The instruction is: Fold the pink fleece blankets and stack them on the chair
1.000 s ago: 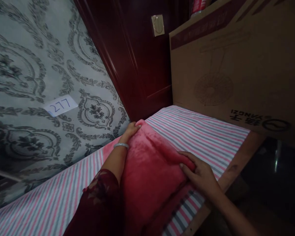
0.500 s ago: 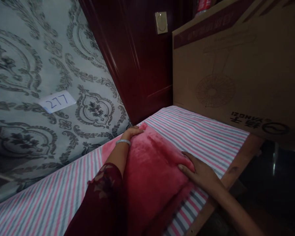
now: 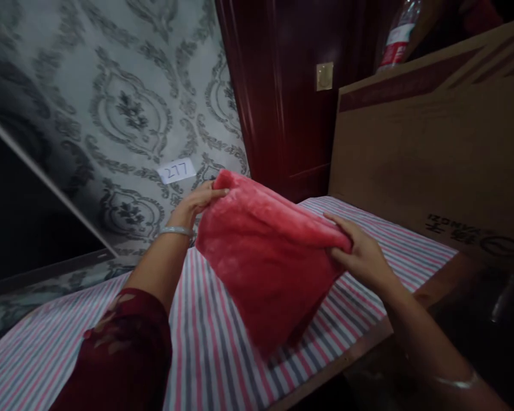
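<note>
A plush red cloth (image 3: 265, 257) hangs between my two hands, its upper edge folded over and its lower part drooping toward the striped sheet (image 3: 214, 342). My left hand (image 3: 203, 197) grips the upper left corner, thumb on the near side. At the other end of the folded edge, my right hand (image 3: 360, 251) pinches the right corner between thumb and fingers. Some fingers of both hands are hidden behind the fabric. The cloth's lowest tip is blurred, and I cannot tell whether it touches the sheet.
A large cardboard box (image 3: 411, 154) stands at the back right, with a red-labelled bottle (image 3: 398, 43) above its edge. Behind are a dark red wooden panel (image 3: 291, 125) and a patterned wall with a "277" paper (image 3: 177, 170). A dark screen-like panel (image 3: 29, 211) is at left.
Both hands have raised the red cloth off the striped sheet, and its folded edge is now stretched wider between them. The left hand moved left and up. The camera view has shifted left.
</note>
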A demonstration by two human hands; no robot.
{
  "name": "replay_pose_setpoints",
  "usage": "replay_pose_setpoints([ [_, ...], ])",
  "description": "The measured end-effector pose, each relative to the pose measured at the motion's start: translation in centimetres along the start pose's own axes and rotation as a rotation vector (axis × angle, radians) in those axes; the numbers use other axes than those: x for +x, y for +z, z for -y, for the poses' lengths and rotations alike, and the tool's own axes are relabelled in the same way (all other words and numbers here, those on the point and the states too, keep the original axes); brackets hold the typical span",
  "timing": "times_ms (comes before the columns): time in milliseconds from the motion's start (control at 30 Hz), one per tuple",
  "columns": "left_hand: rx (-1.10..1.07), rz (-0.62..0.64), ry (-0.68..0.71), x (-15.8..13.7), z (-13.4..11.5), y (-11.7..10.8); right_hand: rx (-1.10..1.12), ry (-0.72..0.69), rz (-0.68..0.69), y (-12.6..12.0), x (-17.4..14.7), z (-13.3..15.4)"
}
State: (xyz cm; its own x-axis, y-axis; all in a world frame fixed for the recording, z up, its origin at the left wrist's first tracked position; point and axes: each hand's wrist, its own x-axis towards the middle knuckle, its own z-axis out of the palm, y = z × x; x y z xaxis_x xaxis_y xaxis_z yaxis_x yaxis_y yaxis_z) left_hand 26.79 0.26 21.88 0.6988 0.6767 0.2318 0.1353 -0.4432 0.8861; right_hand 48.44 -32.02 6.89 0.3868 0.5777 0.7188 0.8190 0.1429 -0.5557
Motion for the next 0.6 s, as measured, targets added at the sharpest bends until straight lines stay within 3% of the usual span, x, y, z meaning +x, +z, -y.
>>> replay_pose_setpoints([
  [100, 0.0, -0.124, 0.091, -3.6, -2.9, -4.5, -0.116, -0.149, -0.043, 0.2, 5.5, 3.0],
  [200, 0.02, -0.301, 0.261, -7.3, -5.6, -7.4, -0.215, -0.274, -0.134, 0.4, 9.9, 6.5],
  [267, 0.058, -0.378, 0.393, -10.4, -6.7, -8.7, -0.265, -0.343, -0.204, 0.4, 10.7, 8.6],
  [333, 0.157, -0.424, 0.505, -14.5, -6.0, -9.4, -0.309, -0.385, -0.247, 0.8, 9.0, 9.9],
  [400, 0.327, -0.448, 0.538, -19.6, -3.0, -9.3, -0.334, -0.412, -0.244, 1.9, 4.9, 9.9],
  [467, 0.49, -0.46, 0.43, -25.5, 1.9, -8.1, -0.32, -0.426, -0.161, 3.5, -1.0, 8.5],
  [600, 0.476, -0.2, 0.113, -36.3, 12.4, -3.5, -0.194, -0.4, 0.338, 6.7, -12.4, 4.4],
])
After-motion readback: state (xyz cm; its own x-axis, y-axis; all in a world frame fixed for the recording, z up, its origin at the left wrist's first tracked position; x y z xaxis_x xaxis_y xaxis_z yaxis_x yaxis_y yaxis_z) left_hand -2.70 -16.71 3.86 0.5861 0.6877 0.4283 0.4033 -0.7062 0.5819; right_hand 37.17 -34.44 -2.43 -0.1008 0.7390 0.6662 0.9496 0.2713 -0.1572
